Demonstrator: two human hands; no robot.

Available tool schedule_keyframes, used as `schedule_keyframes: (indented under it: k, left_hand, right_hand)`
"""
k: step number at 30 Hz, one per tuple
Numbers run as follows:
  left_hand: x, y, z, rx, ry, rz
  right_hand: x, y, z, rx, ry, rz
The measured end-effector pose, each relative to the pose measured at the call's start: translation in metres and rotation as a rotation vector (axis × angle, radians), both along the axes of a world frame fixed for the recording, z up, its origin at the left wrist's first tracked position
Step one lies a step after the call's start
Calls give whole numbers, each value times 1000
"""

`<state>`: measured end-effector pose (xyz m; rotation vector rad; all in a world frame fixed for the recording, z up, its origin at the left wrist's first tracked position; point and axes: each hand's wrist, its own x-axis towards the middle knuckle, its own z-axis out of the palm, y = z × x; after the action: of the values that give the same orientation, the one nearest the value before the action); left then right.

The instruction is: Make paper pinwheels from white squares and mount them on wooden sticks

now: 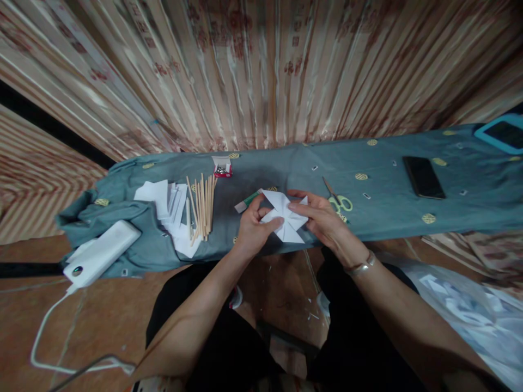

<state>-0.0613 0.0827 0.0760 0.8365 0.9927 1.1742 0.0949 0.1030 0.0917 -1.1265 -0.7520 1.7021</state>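
A white folded paper pinwheel lies at the front edge of a teal cloth-covered table. My left hand grips its left side, thumb pressing near the centre. My right hand pinches it from the right, fingers laid over its middle; a bracelet circles that wrist. A glue stick lies just behind my left hand. Green-handled scissors rest right behind my right hand.
To the left lie wooden sticks, a pile of white paper pieces and a white power bank with a cable. A small box of pins sits at the back. A black phone and a tablet lie right.
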Motion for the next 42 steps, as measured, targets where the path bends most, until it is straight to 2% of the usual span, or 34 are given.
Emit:
schedule_keyframes:
  k: [13,23,27,32,35,39,42]
  left_hand:
    - [-5,-2,-2,25,36,-27]
    - [-6,-1,-6,28,64,-25]
    - [-10,-1,-5,-4,61,4]
    - [-26,5,-5,4,10,125]
    - [-44,11,0,36,-4,250]
    - [-75,20,15,155,-56,403]
    - [-101,27,25,245,-82,570]
  right_hand:
    - [-1,2,-6,2,18,40]
    - [-5,1,-9,16,2,8]
    - [2,7,-6,64,4,-71]
    - [17,20,-13,123,-75,-220]
    - [16,24,-20,202,-165,-245]
    - [-6,31,-26,337,-290,-182]
    - [-33,44,-28,486,-470,-34]
